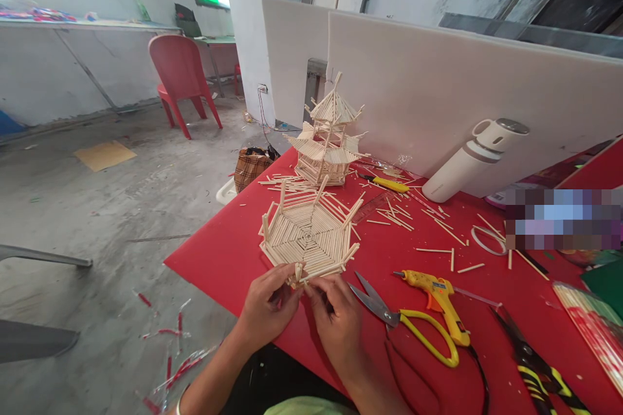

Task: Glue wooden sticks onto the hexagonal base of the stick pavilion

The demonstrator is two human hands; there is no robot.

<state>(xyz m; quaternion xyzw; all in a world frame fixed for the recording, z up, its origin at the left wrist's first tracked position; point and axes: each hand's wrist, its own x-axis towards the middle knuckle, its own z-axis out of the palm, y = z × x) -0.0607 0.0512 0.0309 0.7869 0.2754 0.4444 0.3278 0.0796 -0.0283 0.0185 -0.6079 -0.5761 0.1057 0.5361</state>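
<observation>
A flat, many-sided base of wooden sticks (311,233), laid in a web pattern, sits on the red table with upright posts at its corners. At its near edge my left hand (270,305) is closed, thumb and fingers pinching around a short upright post (298,270). Right beside it, my right hand (335,308) pinches the base's near rim, fingers curled; the fingertips hide the exact contact. Behind the base stands a tiered stick pagoda (331,149). To the right of my right hand lie open scissors (389,318) with yellow handles and a yellow glue gun (435,295).
Loose sticks (394,214), a yellow utility knife (389,183) and a tape ring (488,240) lie on the red table (219,259). A white bottle (472,159) leans against a white board (413,91). Black-yellow pliers (530,356) lie at right. A red chair (180,74) stands behind.
</observation>
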